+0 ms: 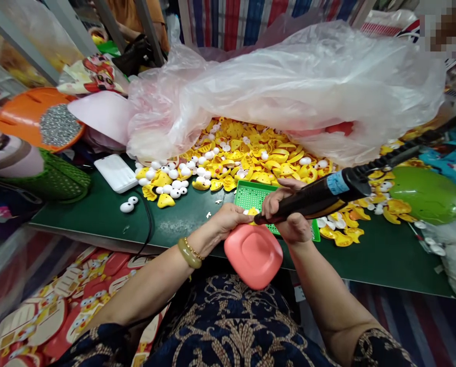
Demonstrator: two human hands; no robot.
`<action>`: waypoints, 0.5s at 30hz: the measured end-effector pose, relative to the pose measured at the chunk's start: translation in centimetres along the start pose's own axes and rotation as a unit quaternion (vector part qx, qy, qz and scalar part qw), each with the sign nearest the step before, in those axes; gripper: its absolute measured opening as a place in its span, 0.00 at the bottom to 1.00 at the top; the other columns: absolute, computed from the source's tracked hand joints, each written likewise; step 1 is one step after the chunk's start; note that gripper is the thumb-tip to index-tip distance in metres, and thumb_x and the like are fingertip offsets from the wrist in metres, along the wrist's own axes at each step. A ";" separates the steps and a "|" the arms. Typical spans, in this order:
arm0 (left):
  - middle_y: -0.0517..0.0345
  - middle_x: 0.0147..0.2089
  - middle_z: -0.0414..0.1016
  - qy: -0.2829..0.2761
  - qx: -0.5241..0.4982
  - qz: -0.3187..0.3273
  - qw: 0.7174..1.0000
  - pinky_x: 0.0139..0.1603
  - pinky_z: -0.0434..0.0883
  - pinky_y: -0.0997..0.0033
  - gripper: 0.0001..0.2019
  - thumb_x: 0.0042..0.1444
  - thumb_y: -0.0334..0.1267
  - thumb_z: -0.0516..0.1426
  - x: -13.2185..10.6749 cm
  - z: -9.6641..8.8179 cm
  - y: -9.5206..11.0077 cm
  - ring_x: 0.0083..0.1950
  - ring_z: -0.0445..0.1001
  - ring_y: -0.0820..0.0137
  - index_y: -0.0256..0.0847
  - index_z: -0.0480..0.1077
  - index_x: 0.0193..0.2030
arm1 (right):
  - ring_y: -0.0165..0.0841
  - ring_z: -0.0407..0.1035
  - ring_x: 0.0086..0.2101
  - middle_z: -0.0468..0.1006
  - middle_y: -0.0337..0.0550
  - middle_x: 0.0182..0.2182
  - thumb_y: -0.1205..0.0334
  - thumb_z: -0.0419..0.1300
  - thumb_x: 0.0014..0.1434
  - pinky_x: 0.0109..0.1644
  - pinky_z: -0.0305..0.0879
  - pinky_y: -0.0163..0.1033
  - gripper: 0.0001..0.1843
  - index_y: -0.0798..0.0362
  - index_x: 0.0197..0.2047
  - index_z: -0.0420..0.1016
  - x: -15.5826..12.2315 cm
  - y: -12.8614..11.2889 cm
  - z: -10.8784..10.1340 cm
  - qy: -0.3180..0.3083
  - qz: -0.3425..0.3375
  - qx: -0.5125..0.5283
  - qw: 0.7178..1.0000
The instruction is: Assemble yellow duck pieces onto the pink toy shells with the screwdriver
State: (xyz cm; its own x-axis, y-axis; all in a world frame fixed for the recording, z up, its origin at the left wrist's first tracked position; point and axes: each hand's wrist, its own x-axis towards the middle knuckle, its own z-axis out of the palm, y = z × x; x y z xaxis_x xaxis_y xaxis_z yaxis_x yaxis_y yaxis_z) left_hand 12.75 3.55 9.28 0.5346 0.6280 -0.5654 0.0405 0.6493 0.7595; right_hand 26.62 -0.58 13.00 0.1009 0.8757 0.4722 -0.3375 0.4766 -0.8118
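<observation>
My left hand [228,220] pinches a small yellow plastic piece [253,211] at its fingertips. My right hand [287,214] grips a long black glue gun [312,200] with a blue band, its tip close to that piece. Under both hands lies a green mesh tray [260,198]. A pink rounded-square pad [253,256] sits just below my left hand, against the table's near edge. Beyond it spreads a heap of yellow duck-shaped plastic parts [247,158], with white googly eyes [174,184] at its left.
A crumpled clear plastic sheet [289,86] covers the heap's far side. On the green table [98,219] are a white box [116,173] and a black cord [149,224]. An orange sieve of silver beads [40,122] and a green bowl [425,195] flank it. A co-worker's arm [132,30] shows beyond.
</observation>
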 end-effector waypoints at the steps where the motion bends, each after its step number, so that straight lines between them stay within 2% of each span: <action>1: 0.61 0.15 0.63 0.004 0.006 0.003 1.000 0.19 0.51 0.76 0.13 0.38 0.32 0.65 0.1 0.0 0.0 0.17 0.57 0.80 0.35 0.63 0.16 | 0.28 0.62 0.19 0.67 0.32 0.21 0.45 0.65 0.47 0.22 0.63 0.37 0.28 0.46 0.50 0.68 0.0 -0.2 -0.1 -0.008 -0.008 -0.001 1.000; 3: 0.64 0.13 0.59 0.013 0.016 0.003 1.000 0.18 0.48 0.76 0.16 0.39 0.32 0.65 0.2 -0.1 0.0 0.15 0.53 0.82 0.36 0.60 0.14 | 0.29 0.62 0.19 0.66 0.32 0.21 0.42 0.64 0.47 0.22 0.63 0.38 0.28 0.47 0.48 0.69 0.0 -0.7 -0.7 -0.001 -0.039 -0.008 0.999; 7: 0.62 0.15 0.62 0.007 0.024 -0.008 1.000 0.18 0.49 0.76 0.15 0.39 0.33 0.66 0.3 -0.3 -0.1 0.16 0.56 0.81 0.36 0.62 0.16 | 0.28 0.61 0.18 0.65 0.31 0.20 0.40 0.63 0.46 0.23 0.62 0.38 0.26 0.45 0.45 0.69 0.0 -0.4 -2.7 0.095 -0.087 -0.059 0.990; 10: 0.60 0.17 0.64 0.002 0.024 -0.007 1.000 0.19 0.51 0.76 0.13 0.40 0.33 0.66 0.3 -0.3 -0.1 0.16 0.56 0.81 0.34 0.65 0.18 | 0.27 0.61 0.18 0.65 0.31 0.21 0.42 0.63 0.45 0.23 0.62 0.37 0.25 0.46 0.43 0.68 -0.3 1.2 -4.1 0.127 -0.055 -0.091 0.986; 15: 0.57 0.18 0.66 0.000 0.020 -0.012 1.000 0.21 0.54 0.75 0.10 0.41 0.31 0.65 0.1 -0.2 0.0 0.18 0.59 0.78 0.32 0.67 0.19 | 0.27 0.62 0.19 0.67 0.31 0.21 0.45 0.65 0.45 0.24 0.62 0.36 0.24 0.48 0.42 0.68 -0.8 3.2 -4.9 0.123 -0.025 -0.076 0.989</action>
State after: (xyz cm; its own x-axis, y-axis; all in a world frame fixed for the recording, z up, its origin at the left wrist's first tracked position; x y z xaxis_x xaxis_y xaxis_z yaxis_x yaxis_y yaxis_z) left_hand 12.63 3.73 9.15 0.5332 0.6120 -0.5841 0.0869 0.6472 0.7574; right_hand 30.05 0.62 8.31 0.3455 0.8342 0.4299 -0.1839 0.5094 -0.8407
